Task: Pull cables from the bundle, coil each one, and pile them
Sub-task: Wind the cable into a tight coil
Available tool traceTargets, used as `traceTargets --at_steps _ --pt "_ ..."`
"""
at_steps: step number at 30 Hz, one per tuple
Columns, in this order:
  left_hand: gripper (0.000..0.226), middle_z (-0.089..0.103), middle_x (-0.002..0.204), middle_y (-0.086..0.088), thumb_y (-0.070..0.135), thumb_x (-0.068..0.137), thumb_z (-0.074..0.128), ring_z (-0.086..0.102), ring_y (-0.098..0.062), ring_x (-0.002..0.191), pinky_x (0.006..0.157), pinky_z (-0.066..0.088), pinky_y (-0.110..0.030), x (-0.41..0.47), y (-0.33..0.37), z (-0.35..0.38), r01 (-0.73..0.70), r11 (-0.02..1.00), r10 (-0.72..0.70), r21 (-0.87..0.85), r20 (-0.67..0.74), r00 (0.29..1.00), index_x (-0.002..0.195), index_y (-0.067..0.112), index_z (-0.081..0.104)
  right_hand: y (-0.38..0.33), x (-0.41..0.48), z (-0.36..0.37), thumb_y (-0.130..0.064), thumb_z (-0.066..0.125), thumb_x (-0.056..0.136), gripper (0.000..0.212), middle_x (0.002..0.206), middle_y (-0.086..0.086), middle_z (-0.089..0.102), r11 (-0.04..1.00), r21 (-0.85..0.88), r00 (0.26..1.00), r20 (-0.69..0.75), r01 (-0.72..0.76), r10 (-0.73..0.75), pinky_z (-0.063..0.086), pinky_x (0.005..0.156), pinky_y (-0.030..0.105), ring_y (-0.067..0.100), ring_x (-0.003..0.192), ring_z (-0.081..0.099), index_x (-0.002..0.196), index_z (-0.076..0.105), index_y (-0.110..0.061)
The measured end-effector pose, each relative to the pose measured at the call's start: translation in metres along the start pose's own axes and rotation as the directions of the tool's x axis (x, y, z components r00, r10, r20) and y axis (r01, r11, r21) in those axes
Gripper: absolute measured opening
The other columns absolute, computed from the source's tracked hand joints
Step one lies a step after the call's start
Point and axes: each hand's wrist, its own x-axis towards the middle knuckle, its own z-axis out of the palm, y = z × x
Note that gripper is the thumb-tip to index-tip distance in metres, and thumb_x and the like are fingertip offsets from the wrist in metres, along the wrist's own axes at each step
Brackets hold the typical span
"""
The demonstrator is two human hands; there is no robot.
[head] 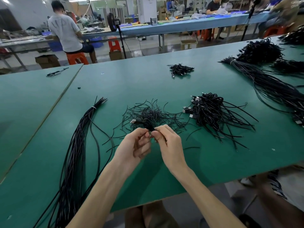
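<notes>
Where the green tabletop (205, 162) reaches the lower left of the frame, the bundle (77, 145) of long black cables lies stretched from the bottom edge up toward the centre left. It is bound near its far end by a pale tie (93, 107). Just right of it, at the centre, sits a loose heap of thin black wire pieces (148, 112).

Over the near edge of that heap both hands meet, the forearms rising from the bottom of the frame and converging. The left hand (134, 143) is turned palm toward the camera. Its thumb and forefinger pinch the coiled cable (147, 124) from the left, and its other fingers curl loosely into the palm. The right hand (169, 142) shows its back, thumb and fingertips closed on the same coil from the right. The coil's plug (134, 121) juts out to the upper left, above the left hand.

Right of centre, the pile (210, 112) of coiled cables rests on the tabletop, plugs toward the left and loose tails fanning to the lower right. A smaller pile (180, 69) lies at upper centre. Along the right edge runs a second, thicker bundle (271, 86).
</notes>
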Motion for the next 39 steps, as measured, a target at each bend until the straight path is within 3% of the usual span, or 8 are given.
traceTargets --at_steps 4,9,11,14,18,25,31,39 --pt "0.023 0.030 0.062 0.001 0.026 0.091 0.059 0.024 -0.012 0.042 0.067 0.011 -0.040 -0.005 0.010 -0.010 -0.148 0.965 0.142 0.215 0.044 0.989 0.071 0.016 0.052 0.000 0.001 -0.001 -0.044 0.061 0.096 0.027 0.102 -0.015 0.063 1.000 -0.026 1.000 -0.014 0.005 -0.006 0.046 0.093 0.034 0.012 0.103 0.053 0.110 0.072 -0.023" --pt "0.026 0.046 0.065 -0.002 0.023 0.100 0.057 0.045 -0.021 0.052 0.054 0.038 -0.027 -0.005 0.022 -0.014 -0.497 0.793 0.530 0.352 0.003 0.848 0.076 0.017 0.053 0.003 0.001 -0.004 -0.049 0.066 0.094 0.025 0.098 -0.013 0.057 0.995 -0.001 0.983 -0.155 -0.101 0.100 0.041 0.086 0.021 0.010 0.100 0.051 0.106 0.061 -0.027" --pt "0.026 0.051 0.064 0.001 0.023 0.102 0.056 0.049 -0.024 0.054 0.055 0.041 -0.024 -0.007 0.027 -0.012 -0.627 0.587 0.695 0.512 0.078 0.714 0.078 0.015 0.052 0.002 0.003 -0.004 -0.053 0.057 0.096 0.026 0.084 -0.010 0.065 0.975 0.138 0.977 -0.101 -0.174 0.188 0.047 0.075 0.028 0.007 0.082 0.058 0.093 0.064 -0.027" --pt "0.019 0.053 0.075 0.007 0.021 0.105 0.052 0.049 -0.019 0.063 0.059 0.040 -0.024 -0.010 0.025 -0.013 -0.633 0.010 0.752 0.774 0.412 0.515 0.086 0.017 0.055 0.001 0.004 -0.003 -0.065 0.045 0.097 0.050 0.073 0.005 0.070 0.914 0.322 0.968 0.048 -0.249 0.247 0.053 0.071 0.037 0.015 0.067 0.064 0.075 0.069 -0.028" --pt "0.024 0.054 0.082 0.001 0.021 0.106 0.048 0.050 -0.023 0.066 0.063 0.048 -0.035 -0.006 0.011 -0.024 -0.479 -0.363 0.637 0.799 0.588 0.498 0.090 0.009 0.060 0.000 0.003 -0.004 -0.073 0.040 0.096 0.058 0.074 0.001 0.072 0.878 0.385 0.958 0.092 -0.285 0.271 0.054 0.071 0.026 0.013 0.072 0.065 0.078 0.075 -0.030" --pt "0.024 0.051 0.079 0.007 0.027 0.105 0.047 0.045 -0.018 0.065 0.057 0.046 -0.038 -0.003 0.002 -0.042 -0.459 -0.196 0.615 0.866 0.474 0.630 0.086 0.014 0.054 0.000 0.005 -0.006 -0.030 0.070 0.097 0.018 0.077 -0.013 0.072 0.915 0.290 0.937 0.289 -0.281 0.196 0.049 0.071 0.015 -0.001 0.074 0.065 0.099 0.070 -0.013" --pt "0.027 0.052 0.060 0.015 0.021 0.102 0.058 0.039 -0.008 0.055 0.052 0.031 -0.018 -0.007 -0.002 -0.026 -0.518 0.241 0.633 0.821 0.271 0.725 0.076 0.024 0.056 -0.002 0.006 -0.008 -0.013 0.074 0.093 0.013 0.090 -0.011 0.065 0.934 0.255 0.932 0.325 -0.251 0.162 0.046 0.073 0.020 0.001 0.077 0.056 0.101 0.064 -0.016" --pt "0.032 0.044 0.051 -0.003 0.011 0.103 0.057 0.040 -0.021 0.038 0.044 0.033 -0.024 -0.013 -0.005 -0.002 -0.416 0.742 0.422 0.526 0.116 0.899 0.071 0.006 0.060 0.000 0.004 -0.004 -0.003 0.077 0.088 0.029 0.088 0.000 0.060 0.946 0.285 0.985 0.111 -0.157 0.130 0.044 0.071 0.025 0.013 0.076 0.053 0.090 0.058 -0.025"
